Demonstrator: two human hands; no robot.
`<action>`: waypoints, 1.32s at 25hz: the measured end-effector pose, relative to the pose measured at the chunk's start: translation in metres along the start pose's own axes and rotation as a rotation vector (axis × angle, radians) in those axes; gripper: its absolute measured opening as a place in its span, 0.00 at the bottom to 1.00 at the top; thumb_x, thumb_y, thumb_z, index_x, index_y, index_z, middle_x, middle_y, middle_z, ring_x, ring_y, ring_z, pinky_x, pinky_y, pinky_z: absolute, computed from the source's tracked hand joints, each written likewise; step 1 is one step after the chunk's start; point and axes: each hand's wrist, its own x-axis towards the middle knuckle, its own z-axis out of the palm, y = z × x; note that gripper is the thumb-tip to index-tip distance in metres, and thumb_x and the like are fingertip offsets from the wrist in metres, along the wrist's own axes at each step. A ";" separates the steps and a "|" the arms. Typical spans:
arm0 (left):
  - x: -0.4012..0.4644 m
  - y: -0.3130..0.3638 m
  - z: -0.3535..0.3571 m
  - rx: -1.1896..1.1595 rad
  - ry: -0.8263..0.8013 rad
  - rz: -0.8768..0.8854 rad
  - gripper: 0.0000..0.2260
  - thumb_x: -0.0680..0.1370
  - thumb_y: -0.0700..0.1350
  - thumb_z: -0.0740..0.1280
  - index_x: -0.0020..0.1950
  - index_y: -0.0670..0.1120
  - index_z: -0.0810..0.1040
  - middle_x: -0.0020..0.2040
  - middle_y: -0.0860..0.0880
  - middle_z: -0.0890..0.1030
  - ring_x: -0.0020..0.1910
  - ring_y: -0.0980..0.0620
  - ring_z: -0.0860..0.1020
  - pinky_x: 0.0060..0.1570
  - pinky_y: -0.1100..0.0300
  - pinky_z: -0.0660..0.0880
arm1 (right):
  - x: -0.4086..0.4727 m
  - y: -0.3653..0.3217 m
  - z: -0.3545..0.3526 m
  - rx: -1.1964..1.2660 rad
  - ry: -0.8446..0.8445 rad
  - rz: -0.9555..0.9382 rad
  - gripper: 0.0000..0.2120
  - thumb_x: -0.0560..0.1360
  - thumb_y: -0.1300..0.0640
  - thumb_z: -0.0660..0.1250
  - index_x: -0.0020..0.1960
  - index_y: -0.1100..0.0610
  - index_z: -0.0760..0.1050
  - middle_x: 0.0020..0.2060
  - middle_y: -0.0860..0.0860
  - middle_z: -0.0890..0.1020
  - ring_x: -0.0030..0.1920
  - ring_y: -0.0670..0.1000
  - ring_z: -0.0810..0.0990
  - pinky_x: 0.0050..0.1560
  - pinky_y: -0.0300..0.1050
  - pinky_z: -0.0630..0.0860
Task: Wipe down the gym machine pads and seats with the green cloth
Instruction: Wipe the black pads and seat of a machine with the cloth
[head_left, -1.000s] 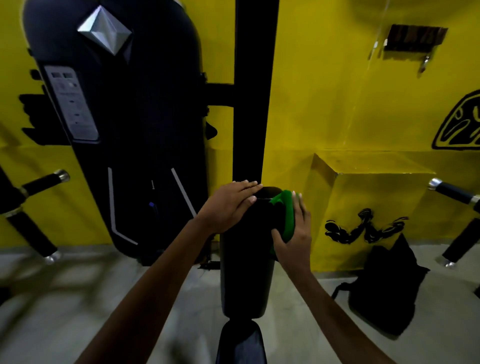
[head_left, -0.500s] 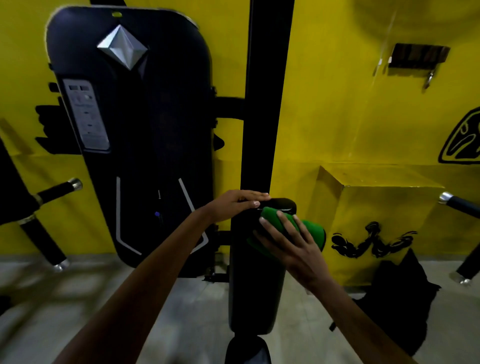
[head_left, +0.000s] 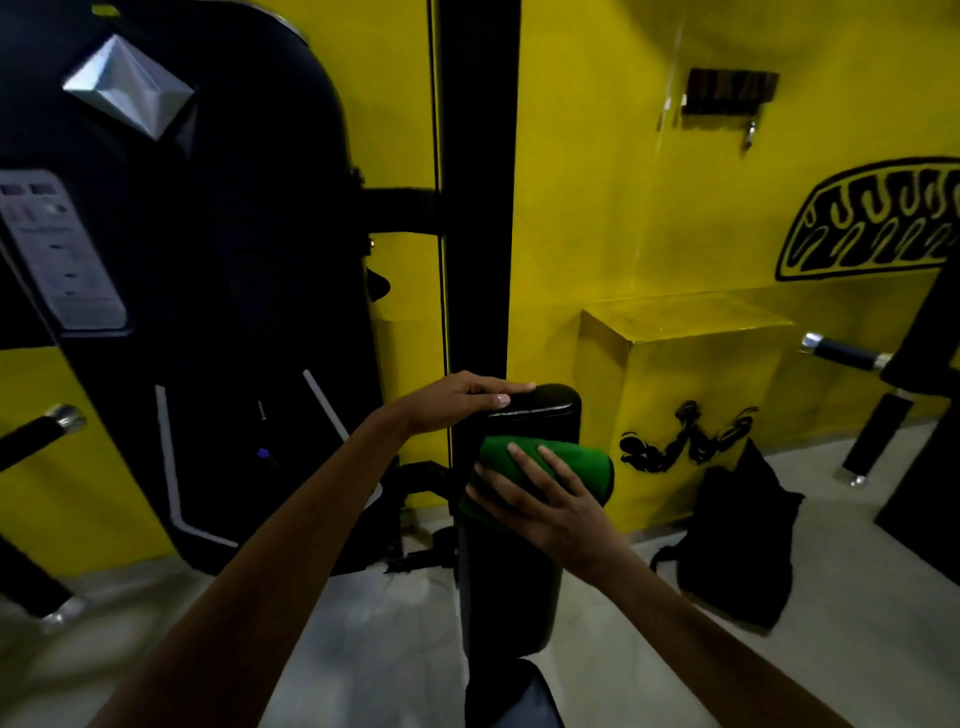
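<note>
One black fabric bag (head_left: 737, 551) stood on the floor at 4 o'clock; its contents could not be seen. One green folded cloth (head_left: 550, 462) lay against the upright black padded backrest (head_left: 511, 571), just below its top. The right hand (head_left: 550, 506) pressed the cloth flat with straight, spread fingers. The left hand (head_left: 467, 397) rested on the pad's top edge at 12 o'clock, fingers extended. Compared with half a second earlier, cloth and right hand sat lower on the pad face. Two chrome-capped black handles (head_left: 841, 356) were counted.

Seat (head_left: 519, 696) cut off at bottom edge; label (head_left: 57, 249) on weight-stack cover too blurred to read.
</note>
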 end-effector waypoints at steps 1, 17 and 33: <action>-0.001 -0.002 -0.001 0.022 -0.001 0.012 0.18 0.83 0.40 0.57 0.73 0.45 0.67 0.73 0.48 0.67 0.70 0.55 0.64 0.66 0.66 0.64 | -0.007 -0.006 0.001 -0.012 -0.034 -0.058 0.26 0.79 0.57 0.55 0.76 0.51 0.56 0.76 0.51 0.55 0.76 0.59 0.52 0.73 0.58 0.55; -0.003 -0.011 0.004 0.336 0.029 0.175 0.19 0.84 0.48 0.51 0.75 0.50 0.63 0.75 0.50 0.63 0.75 0.52 0.57 0.71 0.60 0.53 | 0.038 -0.092 -0.010 0.477 0.160 1.106 0.28 0.77 0.47 0.57 0.76 0.47 0.56 0.77 0.49 0.53 0.76 0.54 0.53 0.68 0.62 0.65; 0.023 -0.010 0.002 0.773 -0.158 0.544 0.28 0.79 0.54 0.45 0.78 0.46 0.48 0.78 0.48 0.50 0.77 0.53 0.49 0.74 0.58 0.45 | 0.073 -0.068 0.000 0.617 0.467 1.630 0.34 0.70 0.57 0.58 0.76 0.51 0.55 0.76 0.52 0.56 0.75 0.46 0.54 0.71 0.39 0.59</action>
